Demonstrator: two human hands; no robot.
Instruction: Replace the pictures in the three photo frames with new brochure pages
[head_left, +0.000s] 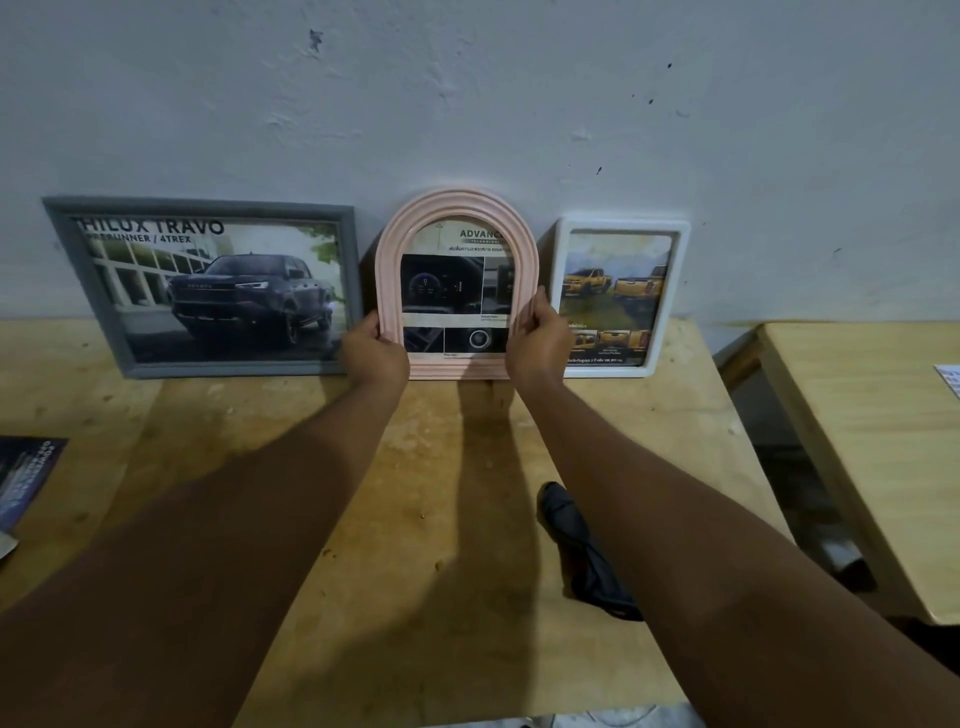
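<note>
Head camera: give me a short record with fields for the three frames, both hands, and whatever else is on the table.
Grey frame: left, leaning on wall, dark pickup picture
Pink arched frame: middle, dashboard page
White frame: right, yellow pickups picture
Left hand: grips pink frame's left side
Right hand: grips its right side
Table: brochure at left edge, dark object right of centre

To my left the grey frame (208, 207) shows a black pickup. The pink frame (457, 200) before me has ridged bands, all one pale shade. The white frame (623, 224) shows yellow trucks. The table (208, 410) is yellowish wood with darker flecks, the wall (519, 78) whitish grey, the brochure (26, 478) dark blue.
</note>
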